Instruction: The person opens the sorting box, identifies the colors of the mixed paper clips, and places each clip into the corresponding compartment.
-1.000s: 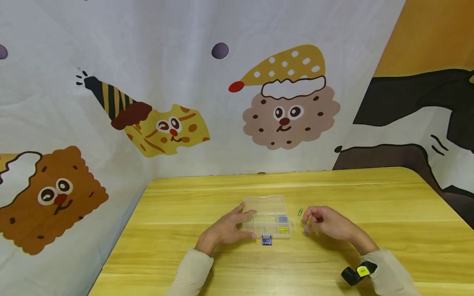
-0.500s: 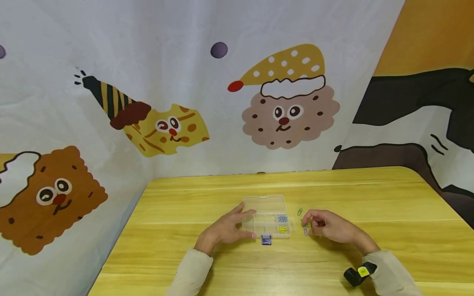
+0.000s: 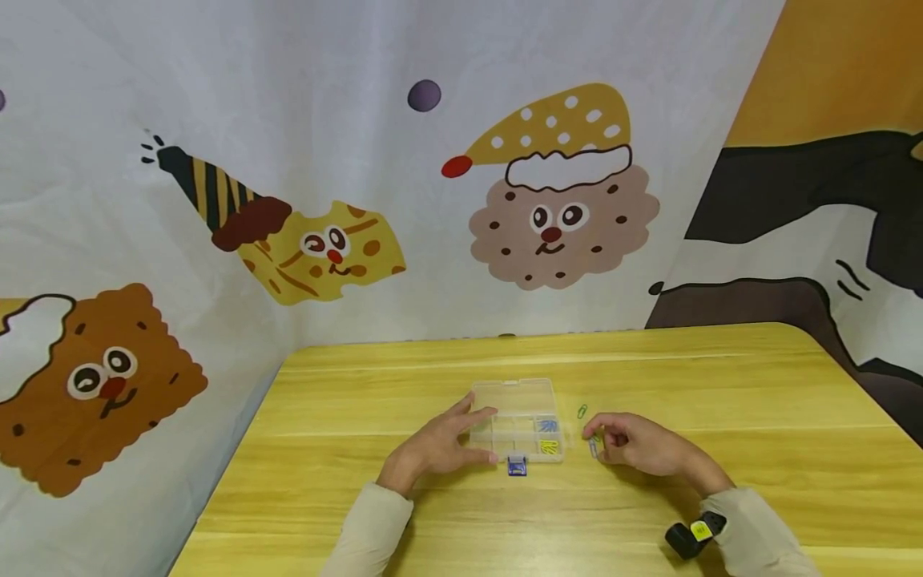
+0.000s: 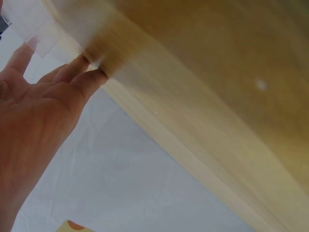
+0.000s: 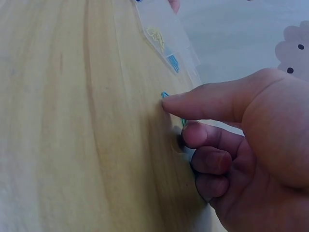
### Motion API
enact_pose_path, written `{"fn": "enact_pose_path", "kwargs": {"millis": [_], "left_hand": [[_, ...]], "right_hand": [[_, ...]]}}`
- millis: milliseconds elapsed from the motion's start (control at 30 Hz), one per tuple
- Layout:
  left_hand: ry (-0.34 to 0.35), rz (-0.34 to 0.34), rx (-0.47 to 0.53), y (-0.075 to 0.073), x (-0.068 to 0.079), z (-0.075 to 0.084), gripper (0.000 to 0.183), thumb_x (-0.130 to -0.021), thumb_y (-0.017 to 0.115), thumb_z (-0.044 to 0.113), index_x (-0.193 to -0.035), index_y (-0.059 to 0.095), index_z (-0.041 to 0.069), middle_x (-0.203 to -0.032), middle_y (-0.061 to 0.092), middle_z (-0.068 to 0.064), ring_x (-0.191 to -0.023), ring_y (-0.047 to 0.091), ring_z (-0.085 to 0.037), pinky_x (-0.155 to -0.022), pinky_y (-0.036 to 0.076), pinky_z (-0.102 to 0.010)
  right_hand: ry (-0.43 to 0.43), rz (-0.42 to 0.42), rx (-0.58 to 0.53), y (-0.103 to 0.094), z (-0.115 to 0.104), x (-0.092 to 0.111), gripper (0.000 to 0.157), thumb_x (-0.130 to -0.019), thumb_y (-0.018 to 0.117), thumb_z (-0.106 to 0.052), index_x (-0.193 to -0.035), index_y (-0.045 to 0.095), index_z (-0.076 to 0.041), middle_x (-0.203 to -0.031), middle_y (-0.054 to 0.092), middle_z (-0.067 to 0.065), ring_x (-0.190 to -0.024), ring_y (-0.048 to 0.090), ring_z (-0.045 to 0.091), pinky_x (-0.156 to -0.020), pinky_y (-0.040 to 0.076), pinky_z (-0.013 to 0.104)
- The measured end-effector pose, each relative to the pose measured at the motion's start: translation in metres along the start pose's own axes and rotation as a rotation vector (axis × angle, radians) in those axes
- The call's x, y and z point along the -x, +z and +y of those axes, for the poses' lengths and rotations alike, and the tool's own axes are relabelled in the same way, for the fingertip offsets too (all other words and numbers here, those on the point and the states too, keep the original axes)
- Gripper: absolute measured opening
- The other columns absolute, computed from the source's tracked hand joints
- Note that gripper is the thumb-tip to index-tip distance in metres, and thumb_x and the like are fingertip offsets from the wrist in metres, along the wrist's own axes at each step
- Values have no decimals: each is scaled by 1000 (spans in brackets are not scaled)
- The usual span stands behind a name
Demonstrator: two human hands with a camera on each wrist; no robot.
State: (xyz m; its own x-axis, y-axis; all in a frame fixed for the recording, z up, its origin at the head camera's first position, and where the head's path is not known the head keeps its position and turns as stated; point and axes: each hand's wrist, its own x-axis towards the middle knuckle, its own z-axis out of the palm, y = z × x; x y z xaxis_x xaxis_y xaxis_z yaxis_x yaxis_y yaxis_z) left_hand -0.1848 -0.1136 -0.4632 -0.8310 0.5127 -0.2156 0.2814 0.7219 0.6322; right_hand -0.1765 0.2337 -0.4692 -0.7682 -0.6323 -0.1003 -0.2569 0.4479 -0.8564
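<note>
The clear box (image 3: 503,445) lay right of the middle of the tabletop (image 3: 346,401), its long axis roughly parallel to the far edge, its open lid (image 3: 513,397) folded back toward that edge. Blue clips (image 3: 547,425) and yellow clips (image 3: 549,447) filled its right-end compartments. Between the box and the tabletop's right edge, a green clip (image 3: 582,411) slanted toward the far edge; a pale blue clip (image 3: 594,448) pointed much the same way.

The hands were apart: the left hand (image 3: 436,445) spread its fingers against the box's left end; the right hand (image 3: 645,442) bent over the loose clips, whether pinching one could not be told. Marks on the blue tab (image 3: 517,466) and yellow label (image 3: 700,530) were too small to read.
</note>
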Motion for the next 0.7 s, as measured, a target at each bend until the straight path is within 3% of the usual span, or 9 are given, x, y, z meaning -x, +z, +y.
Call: {"fn": "enact_pose_path", "kwargs": {"millis": [300, 700], "left_hand": [[-11, -4, 2, -1, 0, 0, 71, -79, 66, 55, -142, 35, 40, -158, 6, 1, -142, 16, -28, -107, 27, -54], [-13, -4, 2, -1, 0, 1, 72, -79, 66, 55, -142, 36, 40, -157, 6, 1, -141, 17, -29, -107, 27, -54]], "right_hand": [[56, 14, 21, 2, 2, 0, 19, -89, 56, 1, -105, 60, -8, -67, 45, -1, -56, 35, 3, -57, 39, 21], [58, 14, -16, 3, 2, 0, 5, -89, 59, -4, -94, 61, -5, -67, 48, 0, -58, 37, 3, -54, 35, 20]]}}
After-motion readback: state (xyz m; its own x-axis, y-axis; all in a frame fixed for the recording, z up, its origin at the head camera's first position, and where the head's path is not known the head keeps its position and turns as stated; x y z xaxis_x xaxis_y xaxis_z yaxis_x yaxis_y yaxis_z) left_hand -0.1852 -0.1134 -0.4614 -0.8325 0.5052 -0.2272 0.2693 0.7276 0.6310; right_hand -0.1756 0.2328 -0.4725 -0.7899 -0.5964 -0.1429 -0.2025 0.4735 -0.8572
